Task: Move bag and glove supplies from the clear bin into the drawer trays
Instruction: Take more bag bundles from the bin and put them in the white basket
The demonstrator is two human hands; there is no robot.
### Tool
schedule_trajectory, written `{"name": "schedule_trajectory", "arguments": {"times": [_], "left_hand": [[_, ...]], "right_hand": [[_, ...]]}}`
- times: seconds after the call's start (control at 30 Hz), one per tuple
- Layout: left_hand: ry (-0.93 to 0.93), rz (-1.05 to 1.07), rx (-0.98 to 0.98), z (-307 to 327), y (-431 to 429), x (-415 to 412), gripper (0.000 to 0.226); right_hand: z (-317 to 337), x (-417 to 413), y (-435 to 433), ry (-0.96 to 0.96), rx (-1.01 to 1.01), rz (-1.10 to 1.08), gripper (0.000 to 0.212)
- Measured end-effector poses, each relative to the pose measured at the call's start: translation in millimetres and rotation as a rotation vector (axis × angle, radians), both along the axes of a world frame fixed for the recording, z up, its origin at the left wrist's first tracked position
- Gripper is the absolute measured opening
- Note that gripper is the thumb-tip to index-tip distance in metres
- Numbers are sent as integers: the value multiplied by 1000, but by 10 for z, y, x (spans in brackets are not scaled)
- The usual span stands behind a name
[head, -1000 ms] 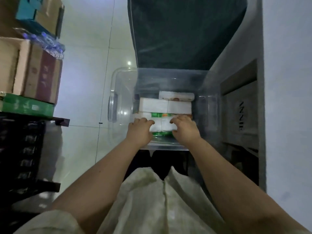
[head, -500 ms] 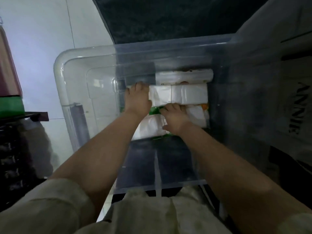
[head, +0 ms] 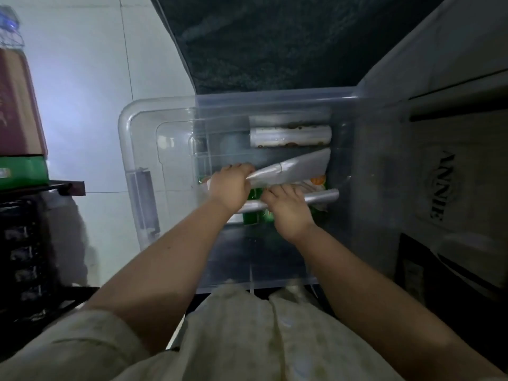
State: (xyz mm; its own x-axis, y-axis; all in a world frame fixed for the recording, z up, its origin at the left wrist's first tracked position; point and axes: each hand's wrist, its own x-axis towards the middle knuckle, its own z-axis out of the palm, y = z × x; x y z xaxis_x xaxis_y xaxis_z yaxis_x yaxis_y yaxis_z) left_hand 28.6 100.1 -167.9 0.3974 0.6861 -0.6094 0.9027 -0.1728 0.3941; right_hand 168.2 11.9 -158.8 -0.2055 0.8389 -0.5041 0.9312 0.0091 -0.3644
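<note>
Both hands are down inside the clear bin (head: 129,138), which sits on pale floor tiles w/ a dark mat (head: 275,42) behind it. Left hand (head: 229,188) is clenched on the near corner of a flat white pack (head: 297,170) — pack is tilted, its far end raised toward the bin's right wall. Right hand (head: 287,209) is closed round a thin grey roll (head: 321,196) lying crosswise, just below the tilted pack. Under both sits a green-and-orange packet (head: 319,180), partly hidden; green also shows between the wrists. Another roll (head: 290,136) lies apart at the far end of the bin, against the back wall. Near half of the bin floor is bare. Right of the bin — a grey box (head: 450,188) w/ dark lettering. Left edge: stacked cardboard boxes (head: 16,105) on a green one, above a dark rack. No drawer trays in view.
</note>
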Motion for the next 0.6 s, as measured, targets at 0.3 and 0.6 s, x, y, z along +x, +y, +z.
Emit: {"name": "schedule_trajectory", "arguments": {"times": [0.3, 0.6], "left_hand": [[-201, 38, 259, 1566, 43, -72, 35], [-297, 29, 435, 2563, -9, -130, 35]], "right_hand": [[1366, 288, 140, 128, 507, -126, 31], [2367, 365, 95, -61, 745, -214, 17]]}}
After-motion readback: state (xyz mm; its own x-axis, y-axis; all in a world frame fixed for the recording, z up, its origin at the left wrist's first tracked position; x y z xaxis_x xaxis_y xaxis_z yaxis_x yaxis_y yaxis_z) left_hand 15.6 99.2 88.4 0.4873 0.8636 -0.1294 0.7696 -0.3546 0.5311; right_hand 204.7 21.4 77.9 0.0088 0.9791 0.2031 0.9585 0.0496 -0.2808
